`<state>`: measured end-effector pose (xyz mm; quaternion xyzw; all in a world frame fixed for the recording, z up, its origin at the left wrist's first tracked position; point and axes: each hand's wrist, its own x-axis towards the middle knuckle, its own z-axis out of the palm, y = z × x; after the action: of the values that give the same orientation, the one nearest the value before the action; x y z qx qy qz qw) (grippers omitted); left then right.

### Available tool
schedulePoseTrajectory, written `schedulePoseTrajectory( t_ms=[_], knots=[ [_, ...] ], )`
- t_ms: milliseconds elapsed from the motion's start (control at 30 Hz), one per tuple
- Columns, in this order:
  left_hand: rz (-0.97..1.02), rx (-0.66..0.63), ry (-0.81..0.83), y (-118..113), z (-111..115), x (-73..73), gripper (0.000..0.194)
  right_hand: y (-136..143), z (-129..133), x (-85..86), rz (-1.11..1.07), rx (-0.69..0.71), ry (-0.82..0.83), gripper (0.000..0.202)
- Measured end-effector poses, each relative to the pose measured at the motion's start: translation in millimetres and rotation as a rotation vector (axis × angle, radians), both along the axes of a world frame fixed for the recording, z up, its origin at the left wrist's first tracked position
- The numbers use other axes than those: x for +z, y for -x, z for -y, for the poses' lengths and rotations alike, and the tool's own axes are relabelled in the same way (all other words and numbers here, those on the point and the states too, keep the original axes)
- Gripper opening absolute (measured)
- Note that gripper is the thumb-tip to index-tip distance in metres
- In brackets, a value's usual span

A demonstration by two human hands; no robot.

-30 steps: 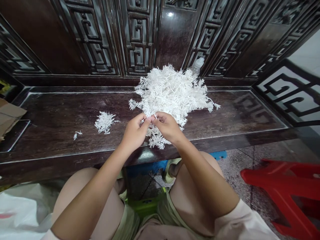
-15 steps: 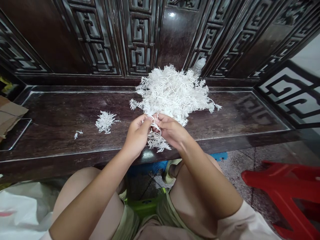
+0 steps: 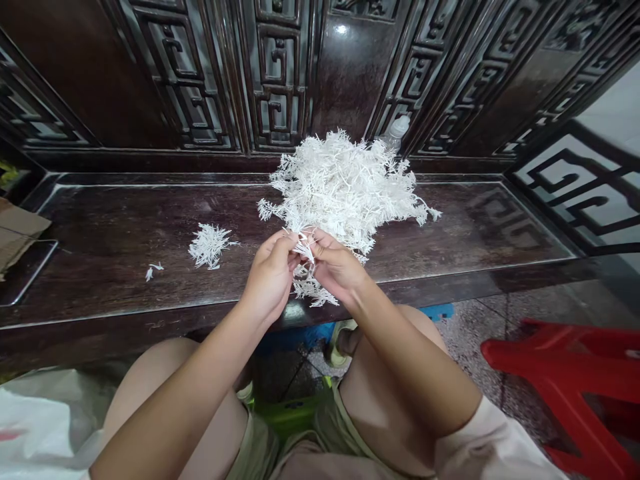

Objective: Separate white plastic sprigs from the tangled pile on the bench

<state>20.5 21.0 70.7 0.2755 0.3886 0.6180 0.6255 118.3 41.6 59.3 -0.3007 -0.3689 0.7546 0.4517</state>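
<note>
Dark carved panelling (image 3: 350,80) backs the counter (image 3: 110,213), where left hand (image 3: 267,277) and right hand (image 3: 343,267) – both pinched narrow – hold white strands (image 3: 305,250) now more exposed between the fingertips.

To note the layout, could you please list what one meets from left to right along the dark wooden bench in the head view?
Brown cardboard piece, tiny white scraps, small heap of short white strips, large bushy heap of white stringy pieces, black fretwork side panel.
</note>
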Motion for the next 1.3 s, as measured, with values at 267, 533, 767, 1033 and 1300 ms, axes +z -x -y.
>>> schedulePoseTrajectory(
  t_ms=[267,533,767,1033,1300],
  knots=[
    [0.141,-0.011,0.042,3.5,-2.8,0.2,0.011,1.0,-5.7,-8.1,-0.018,0.068,-0.052,0.018],
    [0.208,-0.004,0.039,5.8,-3.1,2.1,0.018,3.0,-5.9,-7.6,0.030,0.019,-0.067,0.016],
    [0.182,-0.052,0.019,7.3,-2.7,2.8,0.022,4.8,-3.2,-6.0,0.020,-0.022,-0.034,0.018],
    [0.269,-0.109,0.024,20.4,-4.2,16.1,0.028,-3.5,-1.1,6.0,-0.081,0.046,-0.129,0.026],
    [0.272,-0.124,0.117,36.9,-15.6,14.6,0.027,0.8,-4.8,6.2,0.080,-0.024,0.013,0.020]
  ],
)
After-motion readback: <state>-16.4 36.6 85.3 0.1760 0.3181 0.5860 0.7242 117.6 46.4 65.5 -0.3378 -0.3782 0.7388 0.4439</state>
